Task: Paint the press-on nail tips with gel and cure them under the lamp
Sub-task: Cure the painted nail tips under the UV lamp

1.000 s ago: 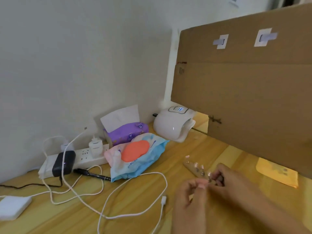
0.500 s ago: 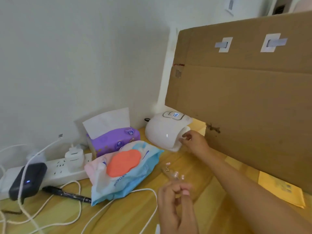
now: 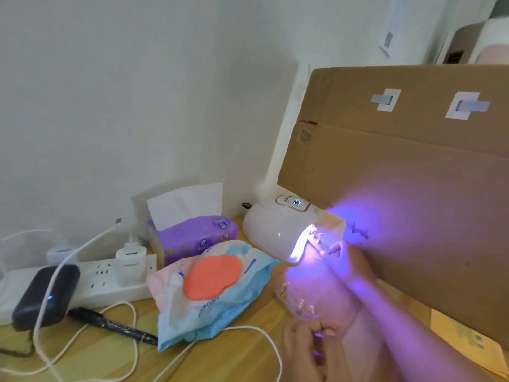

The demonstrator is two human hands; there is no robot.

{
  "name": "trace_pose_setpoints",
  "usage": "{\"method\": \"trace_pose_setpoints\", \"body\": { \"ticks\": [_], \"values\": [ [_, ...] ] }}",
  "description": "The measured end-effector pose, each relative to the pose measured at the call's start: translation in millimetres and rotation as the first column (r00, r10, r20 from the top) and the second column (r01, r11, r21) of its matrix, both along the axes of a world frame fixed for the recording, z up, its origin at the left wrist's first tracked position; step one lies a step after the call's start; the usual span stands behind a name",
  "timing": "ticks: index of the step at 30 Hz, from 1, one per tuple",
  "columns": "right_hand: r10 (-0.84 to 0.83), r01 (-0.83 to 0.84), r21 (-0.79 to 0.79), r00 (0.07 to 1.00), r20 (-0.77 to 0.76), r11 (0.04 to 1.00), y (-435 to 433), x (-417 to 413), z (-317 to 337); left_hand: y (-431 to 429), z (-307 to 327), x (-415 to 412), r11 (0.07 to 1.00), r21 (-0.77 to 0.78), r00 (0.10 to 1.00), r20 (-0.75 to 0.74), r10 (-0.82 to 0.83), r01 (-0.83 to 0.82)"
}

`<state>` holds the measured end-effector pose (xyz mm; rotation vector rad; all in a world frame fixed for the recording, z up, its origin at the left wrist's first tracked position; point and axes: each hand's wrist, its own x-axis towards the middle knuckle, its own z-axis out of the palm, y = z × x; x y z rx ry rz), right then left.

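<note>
Right hand (image 3: 341,252) at the glowing mouth of the lamp (image 3: 272,230), far on the desk (image 3: 234,363), grip too blurry to tell. Left hand (image 3: 311,337) near, fingers curled on the strip of nail tips (image 3: 292,299), nearer than the lamp.

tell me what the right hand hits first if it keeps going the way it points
Most likely the inside of the lamp: the right hand is at its glowing mouth, fingers aimed inward; depth is unclear.
</note>
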<state>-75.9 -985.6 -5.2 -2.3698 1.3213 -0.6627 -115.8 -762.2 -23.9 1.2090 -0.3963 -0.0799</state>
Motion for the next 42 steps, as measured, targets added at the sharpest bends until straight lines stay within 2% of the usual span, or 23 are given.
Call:
{"method": "trace_pose_setpoints", "body": {
  "ticks": [2,5,9,13,15,18,21,23,28,33,37,39,42],
  "values": [
    [-0.013,0.013,-0.033,1.000,-0.007,0.999,-0.1,-15.6,-5.4,3.7,7.1,-6.1,0.999,-0.037,0.999,-0.027,0.033,-0.034],
    [-0.044,0.044,-0.051,0.999,-0.013,0.998,1.2,-19.6,-10.1,10.0,8.8,-14.7,0.998,-0.058,0.999,-0.050,-0.011,0.008],
    [-0.056,0.055,-0.055,0.998,-0.014,0.997,1.4,-16.2,-11.6,8.6,3.4,-12.2,0.997,0.063,0.998,-0.048,-0.048,0.051],
    [-0.053,0.052,-0.065,0.998,-0.015,0.997,0.9,-16.0,-10.8,8.8,6.9,-11.3,0.996,0.077,0.994,-0.098,-0.041,0.049],
    [-0.006,0.006,-0.008,0.999,0.034,1.000,1.2,-15.9,-10.1,10.0,7.9,-12.5,0.994,0.076,0.990,-0.125,-0.072,0.082],
    [0.123,-0.149,0.134,0.975,0.186,0.980,-1.8,-17.9,-9.3,12.7,7.9,-13.5,0.990,0.077,0.980,-0.170,-0.105,0.120],
    [0.156,-0.232,0.218,0.936,0.316,0.948,-0.2,-21.2,-6.3,15.4,7.8,-13.2,0.987,0.075,0.973,-0.191,-0.129,0.145],
    [0.156,-0.246,0.239,0.927,0.341,0.939,1.6,-21.0,-4.9,17.3,8.1,-12.7,0.982,0.092,0.969,-0.198,-0.145,0.166],
    [0.168,-0.258,0.258,0.931,0.324,0.931,3.2,-20.3,-3.8,22.6,10.0,-12.5,0.966,0.116,0.960,-0.190,-0.208,0.232],
    [0.169,-0.263,0.249,0.924,0.342,0.932,-4.8,-18.4,-8.9,23.5,12.5,-10.6,0.956,0.045,0.935,-0.229,-0.272,0.289],
    [0.148,-0.224,0.331,0.960,0.239,0.917,-11.9,-13.7,-3.3,24.3,11.9,-10.6,0.952,0.050,0.930,-0.234,-0.284,0.303],
    [0.159,-0.232,0.414,0.966,0.204,0.880,-15.0,-12.9,3.8,23.3,11.8,-11.2,0.955,0.048,0.931,-0.244,-0.273,0.293],
    [0.217,-0.255,0.452,0.967,0.136,0.855,-12.4,-19.5,8.4,25.0,13.7,-11.7,0.959,0.035,0.926,-0.273,-0.261,0.281]
  ]
}}
